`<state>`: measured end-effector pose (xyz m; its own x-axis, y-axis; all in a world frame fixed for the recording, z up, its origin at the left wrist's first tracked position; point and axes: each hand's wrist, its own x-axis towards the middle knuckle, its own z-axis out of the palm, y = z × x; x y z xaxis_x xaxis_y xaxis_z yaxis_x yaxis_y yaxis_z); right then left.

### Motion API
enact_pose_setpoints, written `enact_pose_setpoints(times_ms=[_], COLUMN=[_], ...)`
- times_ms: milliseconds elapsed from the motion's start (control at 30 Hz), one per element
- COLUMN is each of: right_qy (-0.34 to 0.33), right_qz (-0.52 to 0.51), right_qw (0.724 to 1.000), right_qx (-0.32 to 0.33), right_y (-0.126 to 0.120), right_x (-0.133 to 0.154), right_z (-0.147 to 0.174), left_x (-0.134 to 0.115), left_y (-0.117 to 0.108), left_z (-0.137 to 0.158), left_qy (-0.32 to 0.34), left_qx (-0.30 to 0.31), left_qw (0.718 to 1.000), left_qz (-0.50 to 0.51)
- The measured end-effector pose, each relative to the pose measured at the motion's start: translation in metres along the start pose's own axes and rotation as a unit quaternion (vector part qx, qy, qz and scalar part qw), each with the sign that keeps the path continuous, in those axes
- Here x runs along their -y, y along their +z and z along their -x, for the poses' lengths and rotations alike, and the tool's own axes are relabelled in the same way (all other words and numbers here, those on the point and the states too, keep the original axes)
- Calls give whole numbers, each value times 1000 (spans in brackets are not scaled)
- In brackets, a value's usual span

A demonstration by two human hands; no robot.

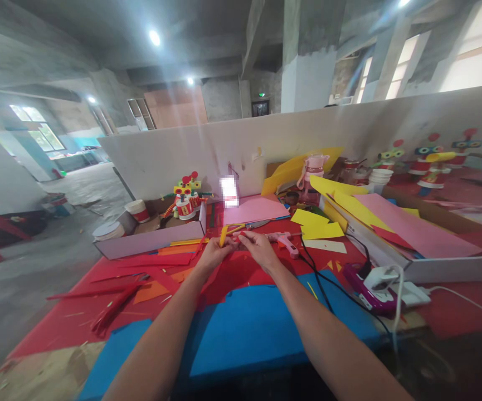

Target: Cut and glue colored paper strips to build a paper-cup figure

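Observation:
Over the middle of the red-covered table, my left hand (216, 253) is closed on a folded yellow paper strip (223, 236) that sticks up from its fingers. Close beside it, my right hand (256, 245) pinches a small red piece (241, 237), apparently paper. The fingertips of both hands almost meet. Just right of my right hand lies a pink glue gun (286, 243) with a dark cord. Behind the hands are scissors (259, 224) and a sheet of pink paper (257, 209). Blue sheets (241, 328) lie under my forearms.
Red strips (157, 260) are scattered at left. Paper-cup robots (185, 201) stand in a white tray (151, 238) at back left. Yellow sheets (318, 225) and a box of coloured paper (441, 273) are on the right. A purple power strip (368, 292) with cables sits front right.

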<state>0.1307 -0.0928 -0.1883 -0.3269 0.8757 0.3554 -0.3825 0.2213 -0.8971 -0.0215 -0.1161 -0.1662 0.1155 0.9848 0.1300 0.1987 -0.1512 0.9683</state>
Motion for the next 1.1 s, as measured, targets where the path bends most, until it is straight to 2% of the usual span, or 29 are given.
enact_pose_setpoints(times_ms=[300, 433, 533, 700, 833, 967, 1100], right_qy=[4, 18, 23, 22, 24, 29, 39], right_qz=[24, 23, 16, 1, -45, -85, -88], right_qw=[1000, 999, 998, 987, 976, 968, 970], right_qx=[-8, -27, -63, -158, -212, -235, -223], right_y=[-1, 0, -3, -18, -29, -32, -30], right_x=[-2, 3, 8, 8, 3, -1, -1], right_z=[-1, 1, 0, -6, -10, -11, -10], left_x=[-1, -4, -5, -4, -7, -10, -8], left_y=[2, 3, 0, -12, -23, -30, -38], left_z=[-1, -1, -2, -2, -1, 0, 0], left_qy=[1, 27, 49, 26, 14, 35, 36], left_qx=[-5, -1, 24, 63, 80, 62, -7], left_qw=[1000, 999, 997, 991, 990, 992, 996], left_qz=[1, -16, -49, -113, -114, -99, -85])
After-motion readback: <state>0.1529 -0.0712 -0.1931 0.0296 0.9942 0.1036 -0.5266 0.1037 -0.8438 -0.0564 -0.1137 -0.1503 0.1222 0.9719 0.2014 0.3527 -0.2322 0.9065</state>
